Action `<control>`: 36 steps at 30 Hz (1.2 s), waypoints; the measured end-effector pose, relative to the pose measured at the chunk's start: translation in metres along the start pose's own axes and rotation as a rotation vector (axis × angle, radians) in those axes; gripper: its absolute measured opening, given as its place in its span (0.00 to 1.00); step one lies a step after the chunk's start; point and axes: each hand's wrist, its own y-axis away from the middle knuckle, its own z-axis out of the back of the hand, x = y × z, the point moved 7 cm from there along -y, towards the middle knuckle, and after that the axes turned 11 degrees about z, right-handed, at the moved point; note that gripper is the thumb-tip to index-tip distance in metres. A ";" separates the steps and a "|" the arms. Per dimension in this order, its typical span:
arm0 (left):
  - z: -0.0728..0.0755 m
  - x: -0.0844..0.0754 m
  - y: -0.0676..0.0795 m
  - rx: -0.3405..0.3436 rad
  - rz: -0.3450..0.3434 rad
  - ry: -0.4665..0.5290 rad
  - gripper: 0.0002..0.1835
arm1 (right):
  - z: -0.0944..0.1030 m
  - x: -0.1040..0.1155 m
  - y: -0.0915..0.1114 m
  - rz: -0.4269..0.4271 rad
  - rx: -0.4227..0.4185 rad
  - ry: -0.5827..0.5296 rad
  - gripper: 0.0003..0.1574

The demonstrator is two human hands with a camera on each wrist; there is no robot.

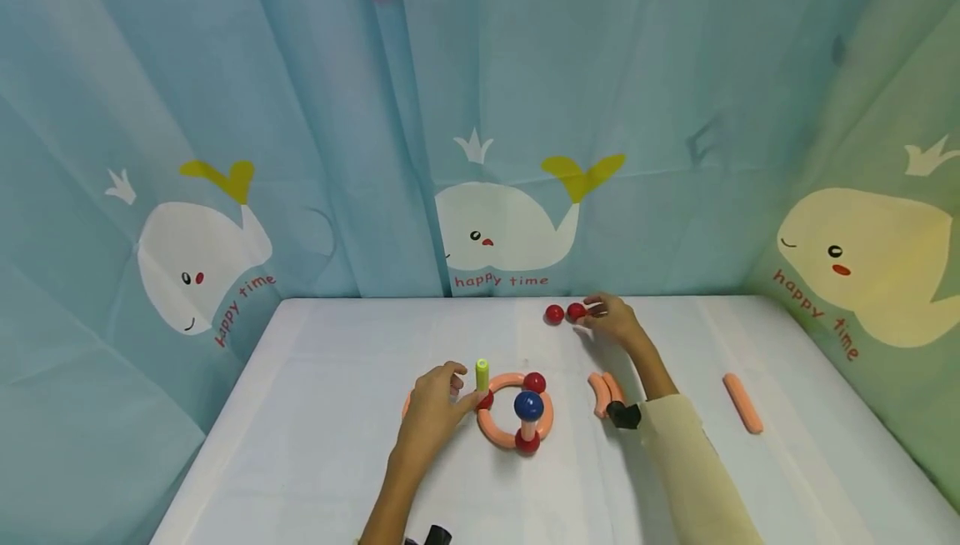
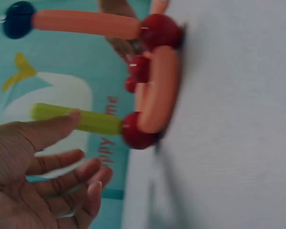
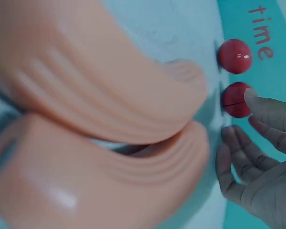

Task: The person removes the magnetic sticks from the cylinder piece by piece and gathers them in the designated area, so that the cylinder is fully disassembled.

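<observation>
My left hand (image 1: 435,407) has its thumb against a yellow-green rod (image 2: 93,120), its other fingers relaxed below. The rod stands upright in a red ball (image 2: 139,131), part of a ring of curved orange pieces (image 1: 491,430). Another red ball (image 1: 535,382) sits at the ring's far side. On the near side, an upright orange rod (image 2: 86,23) topped by a blue ball (image 1: 528,406) rises from a red ball (image 1: 527,442). Near the table's back edge, my right hand (image 1: 613,318) pinches a loose red ball (image 3: 236,100) between thumb and index finger.
Just left of the held ball lies another red ball (image 1: 554,314). Two curved orange pieces (image 1: 600,395) lie beneath my right forearm. Farther right is a straight orange rod (image 1: 742,403). An orange piece (image 1: 407,403) shows partly behind my left hand. A whale-print curtain (image 1: 495,112) hangs behind the white table (image 1: 330,445).
</observation>
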 end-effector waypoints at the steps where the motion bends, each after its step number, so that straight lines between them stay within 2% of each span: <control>1: 0.004 -0.001 0.002 -0.002 0.002 -0.009 0.21 | 0.003 0.004 0.003 0.016 -0.005 0.011 0.29; 4: 0.017 -0.006 0.008 0.023 -0.038 -0.001 0.15 | 0.014 0.027 0.014 0.073 -0.026 0.035 0.27; 7: 0.022 -0.017 0.015 0.139 -0.118 0.063 0.11 | 0.027 0.059 0.028 0.157 -0.049 0.039 0.23; 10: 0.017 -0.027 0.021 0.302 -0.194 0.134 0.09 | 0.033 0.099 0.046 0.290 -0.064 0.023 0.21; 12: 0.010 -0.031 0.025 0.377 -0.220 0.160 0.11 | 0.033 0.127 0.061 0.403 -0.059 0.002 0.19; 15: -0.001 -0.035 0.027 0.433 -0.246 0.175 0.18 | 0.025 0.162 0.086 0.571 -0.004 -0.047 0.16; 17: -0.009 -0.035 0.028 0.457 -0.251 0.182 0.22 | 0.016 0.177 0.102 0.649 0.056 -0.089 0.17; 20: -0.019 -0.036 0.028 0.488 -0.256 0.217 0.24 | 0.001 0.188 0.121 0.702 0.132 -0.117 0.22; 23: -0.026 -0.038 0.028 0.492 -0.275 0.275 0.24 | -0.012 0.190 0.133 0.717 0.159 -0.128 0.26; 28: -0.037 -0.039 0.027 0.481 -0.293 0.334 0.25 | -0.024 0.189 0.145 0.757 0.127 -0.134 0.28; 31: -0.041 -0.038 0.027 0.465 -0.291 0.324 0.21 | -0.029 0.189 0.149 0.774 0.101 -0.137 0.28; 36: -0.044 -0.040 0.027 0.431 -0.320 0.320 0.16 | -0.035 0.188 0.151 0.746 0.090 -0.148 0.28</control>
